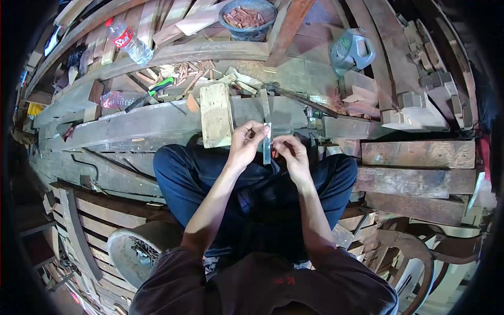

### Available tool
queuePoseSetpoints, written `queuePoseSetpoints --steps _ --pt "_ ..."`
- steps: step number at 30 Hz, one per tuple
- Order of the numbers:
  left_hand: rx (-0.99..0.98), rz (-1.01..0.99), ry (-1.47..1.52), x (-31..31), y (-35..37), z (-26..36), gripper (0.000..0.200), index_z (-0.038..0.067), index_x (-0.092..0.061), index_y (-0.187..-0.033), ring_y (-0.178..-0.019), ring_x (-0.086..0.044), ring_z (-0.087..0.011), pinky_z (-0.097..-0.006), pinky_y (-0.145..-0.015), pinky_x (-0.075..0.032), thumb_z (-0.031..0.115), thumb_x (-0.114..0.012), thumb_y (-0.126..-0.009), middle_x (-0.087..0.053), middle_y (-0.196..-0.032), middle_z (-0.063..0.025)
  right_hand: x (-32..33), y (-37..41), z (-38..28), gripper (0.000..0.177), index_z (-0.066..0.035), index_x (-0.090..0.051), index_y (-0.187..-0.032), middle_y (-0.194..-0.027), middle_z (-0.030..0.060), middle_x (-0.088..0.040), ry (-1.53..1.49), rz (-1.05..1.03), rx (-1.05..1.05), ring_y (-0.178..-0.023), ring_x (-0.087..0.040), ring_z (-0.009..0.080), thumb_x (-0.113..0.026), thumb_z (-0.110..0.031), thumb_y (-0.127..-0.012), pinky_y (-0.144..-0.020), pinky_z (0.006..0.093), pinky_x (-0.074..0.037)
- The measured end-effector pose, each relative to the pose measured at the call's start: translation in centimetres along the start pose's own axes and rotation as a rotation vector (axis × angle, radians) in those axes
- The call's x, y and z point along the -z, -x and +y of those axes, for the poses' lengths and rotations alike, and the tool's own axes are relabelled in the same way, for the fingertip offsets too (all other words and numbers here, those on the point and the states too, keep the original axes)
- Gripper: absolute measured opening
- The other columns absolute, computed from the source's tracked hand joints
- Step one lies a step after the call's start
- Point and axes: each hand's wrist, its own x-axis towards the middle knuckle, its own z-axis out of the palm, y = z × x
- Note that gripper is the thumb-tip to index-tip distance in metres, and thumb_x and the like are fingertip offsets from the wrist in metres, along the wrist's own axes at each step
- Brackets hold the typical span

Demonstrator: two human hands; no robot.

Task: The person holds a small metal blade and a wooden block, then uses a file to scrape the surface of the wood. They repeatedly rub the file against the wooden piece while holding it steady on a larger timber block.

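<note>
- Pail [116,253], behind and left of the left hand: holds thin dark pieces, probably nails.
- Bottle [137,50], beyond the left hand: red cap; contents unclear.
- Left hand [244,144]: thumb and fingers pinch the metal strip.
- Tub [248,34], far beyond the left hand: heaped with wood scraps [244,18].
- Metal strip [267,152], between the hands: probably light, stiff, smooth; best taken by its flat faces.
- Right hand [295,157]: fingers curled beside the strip; cannot tell whether they grip anything.
- Jug [342,62], beyond the right hand: contents unclear.
</note>
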Motion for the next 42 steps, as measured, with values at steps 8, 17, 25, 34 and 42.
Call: queuePoseSetpoints --steps 8,17,25,34,42 --pt "-0.057 -0.088 0.089 0.4 0.3 0.6 0.006 0.003 -0.066 -0.092 -0.078 -0.054 -0.002 -0.0196 -0.072 -0.043 0.008 -0.069 -0.093 -0.062 -0.083 0.0049 -2.6 -0.9 -3.0 0.011 -0.002 -0.068 -0.104 -0.08 -0.0049 -0.061 0.142 0.127 0.053 -0.067 -0.047 0.0015 -0.064 -0.004 -0.095 -0.059 0.0185 -0.038" --pt "-0.092 -0.104 0.063 0.6 0.8 1.0 0.004 0.005 -0.067 -0.093 -0.078 -0.055 -0.0023 -0.0201 -0.072 -0.043 0.008 -0.07 -0.093 -0.064 -0.084 0.0041 -3.5 -1.0 -3.2 0.005 0.0 -0.066 -0.094 -0.08 -0.0037 -0.062 0.226 0.207 0.112 -0.07 -0.05 0.0015 -0.068 -0.002 -0.09 -0.061 0.0189 -0.04" --pt "-0.106 -0.135 0.009 0.8 0.3 -0.7 0.005 0.005 -0.067 -0.094 -0.082 -0.059 -0.0067 -0.0234 -0.075 -0.049 0.009 -0.07 -0.092 -0.065 -0.085 0.0008 -3.4 -0.7 -4.5 0.006 0.002 -0.065 -0.095 -0.083 0.004 -0.065 0.361 0.14 0.17 -0.076 -0.059 0.0085 -0.067 -0.002 -0.091 -0.07 0.024 -0.048" --pt "-0.169 -0.024 0.108 4.6 0.5 -1.7 0.013 0.01 -0.066 -0.096 -0.077 -0.052 -0.0032 -0.0219 -0.068 -0.043 0.023 -0.069 -0.094 -0.06 -0.082 0.0064 1.2 -3.0 -2.4 0.074 -0.003 -0.044 -0.144 -0.138 0.0181 -0.052 -0.511 -0.247 0.012 -0.12 -0.051 0.0289 -0.034 -0.062 -0.1 -0.096 0.0393 -0.041" --pt "-0.077 0.132 0.018 6.7 3.1 0.1 0.013 0.012 -0.067 -0.093 -0.067 -0.045 -0.0021 -0.0212 -0.061 -0.036 0.025 -0.07 -0.093 -0.057 -0.079 0.0089 -1.8 -1.9 -8.9 0.096 -0.01 -0.011 -0.159 -0.162 0.0269 -0.009 -0.975 -0.579 0.215 -0.15 -0.013 0.0385 -0.037 -0.074 -0.091 -0.121 0.0564 -0.01"
